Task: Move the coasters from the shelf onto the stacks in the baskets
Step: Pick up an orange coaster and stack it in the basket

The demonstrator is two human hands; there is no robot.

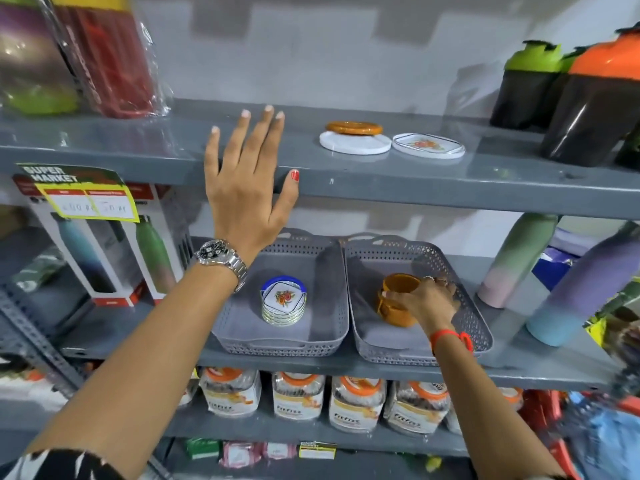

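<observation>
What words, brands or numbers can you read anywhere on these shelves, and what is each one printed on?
"SUPER MARKET": heading of the yellow price tag hung over the boxed bottles at left.
Prices on that tag: blurred, unreadable.
"FitFizz", or close to it: on the orange-lidded jars on the bottom shelf; lettering is soft.
Small yellow shelf label below the jars: too small to read.
Watch dial on the left wrist: unreadable.
Coasters and baskets: no text visible.
</observation>
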